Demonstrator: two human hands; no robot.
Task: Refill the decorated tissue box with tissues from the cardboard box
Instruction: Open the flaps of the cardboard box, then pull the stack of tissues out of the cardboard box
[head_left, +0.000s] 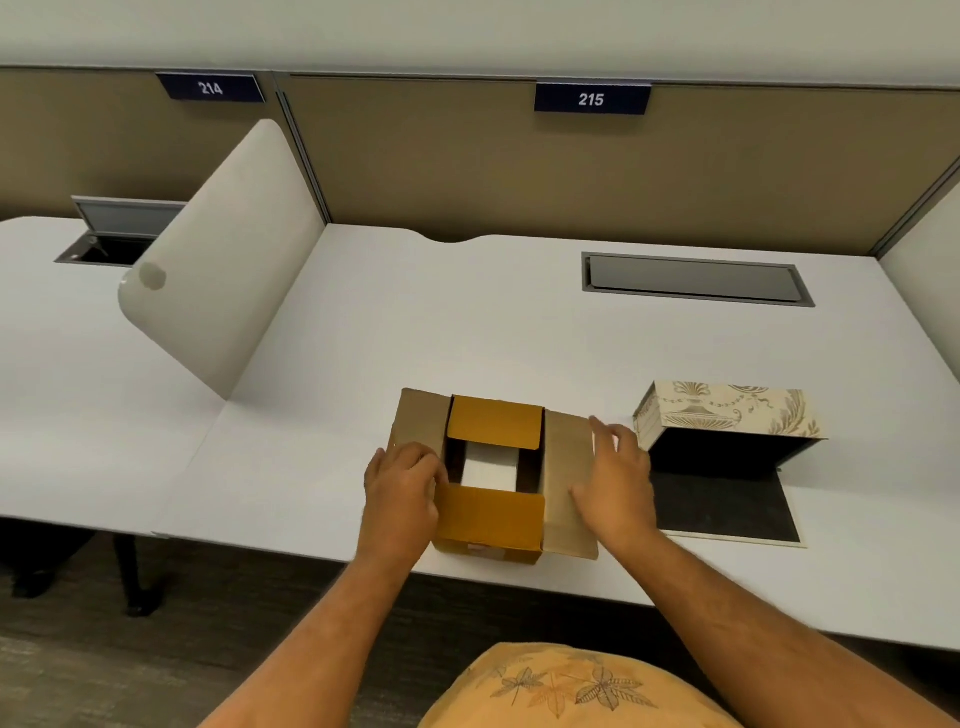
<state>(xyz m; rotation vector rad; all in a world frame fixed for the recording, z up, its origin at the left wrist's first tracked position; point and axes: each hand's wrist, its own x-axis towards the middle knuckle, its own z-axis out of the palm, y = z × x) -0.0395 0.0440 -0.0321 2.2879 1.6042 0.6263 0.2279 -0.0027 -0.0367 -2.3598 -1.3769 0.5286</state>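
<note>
A brown cardboard box (491, 519) stands at the near edge of the white desk (415, 322), its four top flaps spread apart. White tissues (488, 470) show inside it. My left hand (402, 486) rests on the left flap with the fingers curled at its inner edge. My right hand (615, 475) lies flat, fingers apart, on the right flap. To the right, the decorated tissue box (727, 415), cream with gold ornaments, lies on its side with its dark inside facing me and its flap (727, 506) flat on the desk.
A white curved divider (218, 260) stands at the left between two desks. A closed grey cable hatch (693, 280) is set in the desk behind the boxes. An open hatch (111, 234) is in the left desk. Brown partition panels run along the back.
</note>
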